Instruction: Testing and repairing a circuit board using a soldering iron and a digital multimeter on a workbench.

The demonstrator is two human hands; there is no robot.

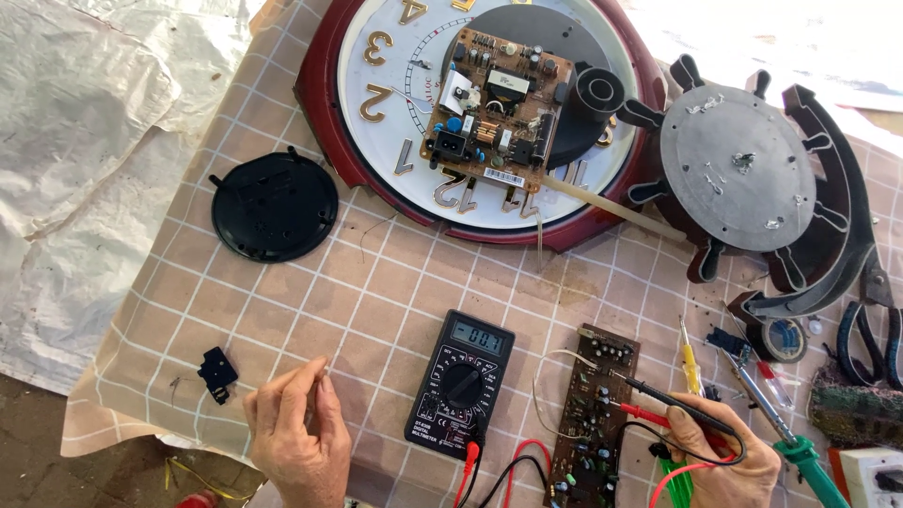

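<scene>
Nearest the lower edge, left hand resting on the checked tabletop, fingertips pinched together, anything held too small to tell; small black part lying just to its left
Right hand at lower right, closed around red probe and black probe, both tips touching the brown circuit board, which lies lengthwise beside it
Between the hands, black multimeter, display lit, red and black leads running from its lower end
Right of the board: yellow screwdriver, green-handled soldering iron, tape roll, scissors at the edge
Farther off on the left, round black cover lying flat
At the far side, red-rimmed wall clock with gold numerals, a second circuit board lying on its white dial; just right of it, grey disc on a ship's-wheel frame
</scene>
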